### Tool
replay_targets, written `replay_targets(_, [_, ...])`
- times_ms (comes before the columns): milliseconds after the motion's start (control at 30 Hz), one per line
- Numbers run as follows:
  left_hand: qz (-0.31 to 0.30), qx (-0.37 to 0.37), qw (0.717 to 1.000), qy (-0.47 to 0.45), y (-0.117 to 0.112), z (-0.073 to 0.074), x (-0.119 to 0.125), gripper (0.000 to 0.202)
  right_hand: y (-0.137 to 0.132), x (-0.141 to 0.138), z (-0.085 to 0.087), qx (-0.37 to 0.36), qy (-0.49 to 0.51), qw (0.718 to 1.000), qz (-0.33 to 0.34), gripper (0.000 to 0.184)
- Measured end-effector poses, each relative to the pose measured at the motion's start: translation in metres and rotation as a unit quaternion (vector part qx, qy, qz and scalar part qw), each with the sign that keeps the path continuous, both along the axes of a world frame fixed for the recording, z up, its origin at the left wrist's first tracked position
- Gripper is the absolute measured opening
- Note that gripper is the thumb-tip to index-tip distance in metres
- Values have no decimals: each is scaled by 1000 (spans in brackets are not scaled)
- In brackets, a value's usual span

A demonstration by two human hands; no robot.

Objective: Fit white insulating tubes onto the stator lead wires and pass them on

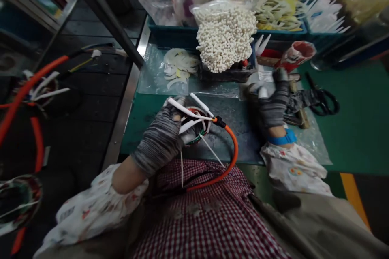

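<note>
My left hand [159, 139], in a grey knitted glove with bare fingertips, grips the left side of a round wound motor stator [194, 143]. White sleeved leads [188, 109] rise from the stator and meet an orange cable [235, 145] at a black-wrapped joint. Loose white ties hang from it over the checked apron. My right hand [275, 101], gloved too, is over the tools at the right, thumb and a finger apart. Nothing shows clearly in it. Beside it lie a hammer [300, 109] and black-handled scissors [326, 101].
A bag of white beads [226, 34] lies on a dark tray behind the stator. Pale curved strips [179, 64] lie on plastic at the back left. Blue bins [173, 34] line the back. A slanted dark post [103, 16] and more stators stand on the left.
</note>
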State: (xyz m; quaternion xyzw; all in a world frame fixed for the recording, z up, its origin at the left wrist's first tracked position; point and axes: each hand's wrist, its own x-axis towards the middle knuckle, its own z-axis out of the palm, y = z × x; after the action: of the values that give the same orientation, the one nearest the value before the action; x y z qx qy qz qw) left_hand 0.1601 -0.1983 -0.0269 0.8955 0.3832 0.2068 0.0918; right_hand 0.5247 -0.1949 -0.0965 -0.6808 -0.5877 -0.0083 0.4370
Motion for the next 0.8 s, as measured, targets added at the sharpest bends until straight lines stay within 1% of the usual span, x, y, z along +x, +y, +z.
replay_targets(33, [2, -11, 1000, 10, 1, 1, 2, 84, -11, -9, 11, 44, 12, 998, -36, 57])
replay_targets(67, [3, -22, 999, 25, 2, 2, 4, 91, -24, -19, 25, 90, 27, 994, -54, 54])
replay_targets(100, [5, -28, 999, 43, 4, 3, 7, 95, -37, -32, 39, 77, 31, 996, -42, 46])
replay_targets(133, [9, -31, 998, 60, 6, 5, 9, 98, -50, -45, 53, 44, 20, 999, -25, 36])
replay_targets(167, [14, -32, 997, 74, 8, 7, 11, 97, -61, -58, 65, -9, -5, 1000, 23, 30])
replay_targets(200, [18, -31, 996, 86, 10, 8, 13, 95, -70, -72, 74, -39, -23, 996, 74, 27])
replay_targets(267, [22, -22, 994, 100, 13, 10, 15, 88, -80, -96, 81, -133, -57, 973, 180, 33])
replay_targets(333, [22, -17, 994, 107, 15, 8, 15, 81, -82, -114, 77, -189, -66, 946, 254, 36])
replay_targets(367, [23, -18, 994, 107, 15, 7, 14, 80, -82, -120, 72, -194, -62, 939, 276, 34])
replay_targets(467, [27, -26, 996, 82, 11, -2, 9, 86, -81, -132, 55, -157, -22, 935, 319, 33])
replay_targets(533, [27, -19, 998, 50, 2, -9, 7, 88, -84, -137, 44, -127, 6, 940, 318, 36])
replay_targets(600, [32, -2, 999, 32, -8, -17, 8, 85, -87, -141, 32, -75, 26, 952, 297, 35])
replay_targets(667, [50, 2, 998, 44, -17, -23, 12, 81, -88, -145, 21, -19, 38, 962, 268, 31])
replay_targets(733, [78, -17, 994, 75, -22, -28, 18, 78, -86, -150, 10, 10, 39, 966, 254, 27])
replay_targets(800, [101, -37, 989, 99, -22, -30, 21, 70, -86, -152, 2, 35, 25, 967, 251, 24])
